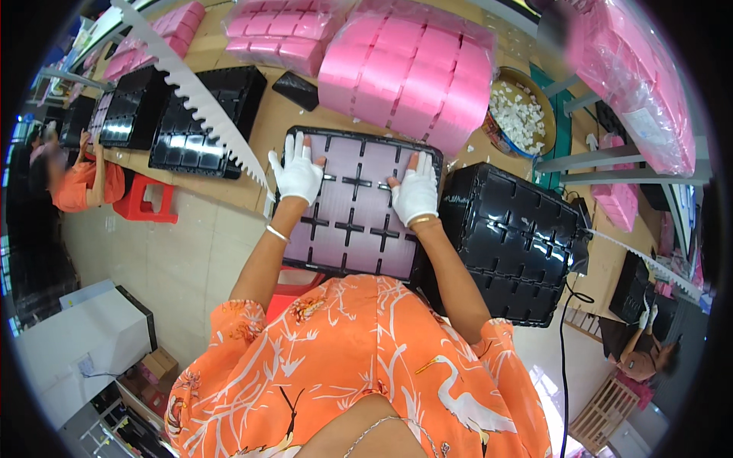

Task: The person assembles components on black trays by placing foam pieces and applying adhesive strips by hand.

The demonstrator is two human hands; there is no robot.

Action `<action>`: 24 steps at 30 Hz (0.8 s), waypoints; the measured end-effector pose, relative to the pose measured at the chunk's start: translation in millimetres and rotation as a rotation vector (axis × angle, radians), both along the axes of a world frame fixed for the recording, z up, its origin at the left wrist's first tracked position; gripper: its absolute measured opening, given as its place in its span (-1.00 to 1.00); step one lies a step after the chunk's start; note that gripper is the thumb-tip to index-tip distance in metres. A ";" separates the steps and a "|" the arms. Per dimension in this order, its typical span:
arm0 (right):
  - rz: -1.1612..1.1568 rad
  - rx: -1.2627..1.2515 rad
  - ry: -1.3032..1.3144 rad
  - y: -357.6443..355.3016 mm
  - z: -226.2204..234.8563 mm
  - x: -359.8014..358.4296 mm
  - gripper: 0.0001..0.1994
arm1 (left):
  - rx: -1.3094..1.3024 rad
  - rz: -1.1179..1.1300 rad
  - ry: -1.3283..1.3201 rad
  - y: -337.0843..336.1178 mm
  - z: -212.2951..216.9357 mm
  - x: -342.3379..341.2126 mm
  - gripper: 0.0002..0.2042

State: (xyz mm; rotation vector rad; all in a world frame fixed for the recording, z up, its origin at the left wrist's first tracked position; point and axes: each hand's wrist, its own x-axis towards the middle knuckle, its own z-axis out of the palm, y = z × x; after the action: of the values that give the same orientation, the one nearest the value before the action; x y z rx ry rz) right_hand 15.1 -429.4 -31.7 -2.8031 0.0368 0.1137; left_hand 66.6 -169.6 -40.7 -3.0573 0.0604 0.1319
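A black plastic tray (365, 136) with cross-shaped dividers lies in front of me at the table's edge. Flat lilac-pink pieces (336, 202) fill its compartments. My left hand (298, 174), in a white glove with some bare fingertips, rests open near the tray's far left corner. My right hand (417, 195), gloved the same way, lies open on the pieces toward the far right side. The fingers of both hands are stretched out, and neither grips anything.
A stack of black trays (511, 237) stands close at my right. Wrapped pink stacks (405, 80) fill the far side, beside a round tub (553, 126) of white bits. More black trays (206, 122) and a white serrated strip (191, 95) are left. Co-workers sit at both sides.
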 end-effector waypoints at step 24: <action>0.758 -0.001 0.644 -12.3 36.0 -91.2 -0.86 | -0.290 0.191 -0.073 50.2 26.0 -185.4 -0.79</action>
State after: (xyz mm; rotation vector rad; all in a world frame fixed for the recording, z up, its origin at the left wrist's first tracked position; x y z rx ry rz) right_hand -76.1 -441.7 4.3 -2.4967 -0.8579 1.1640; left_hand -118.8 -119.4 -14.7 -3.3485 -0.2381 0.0237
